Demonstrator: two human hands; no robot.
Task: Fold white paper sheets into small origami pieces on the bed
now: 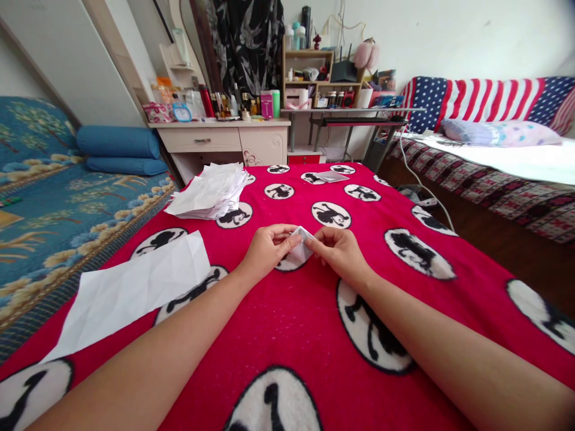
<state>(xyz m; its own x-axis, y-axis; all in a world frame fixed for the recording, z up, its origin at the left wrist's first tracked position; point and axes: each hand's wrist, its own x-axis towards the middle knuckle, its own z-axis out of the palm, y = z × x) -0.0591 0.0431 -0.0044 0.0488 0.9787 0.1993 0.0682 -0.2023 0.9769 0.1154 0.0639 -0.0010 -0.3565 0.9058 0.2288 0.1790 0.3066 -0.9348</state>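
Observation:
A small folded piece of white paper [300, 249] lies on the red blanket [287, 317] in the middle of the view. My left hand [268, 246] pinches its left side with curled fingers. My right hand [340, 250] pinches its right side, fingers pressed onto the fold. Both hands meet over the paper, which is partly hidden by my fingers.
A large creased white sheet [135, 290] lies at the left. A pile of white papers [211, 193] sits further back. A small flat card [331, 176] rests near the far edge. A dresser [224, 140] with bottles, a desk [350, 114] and beds surround the blanket.

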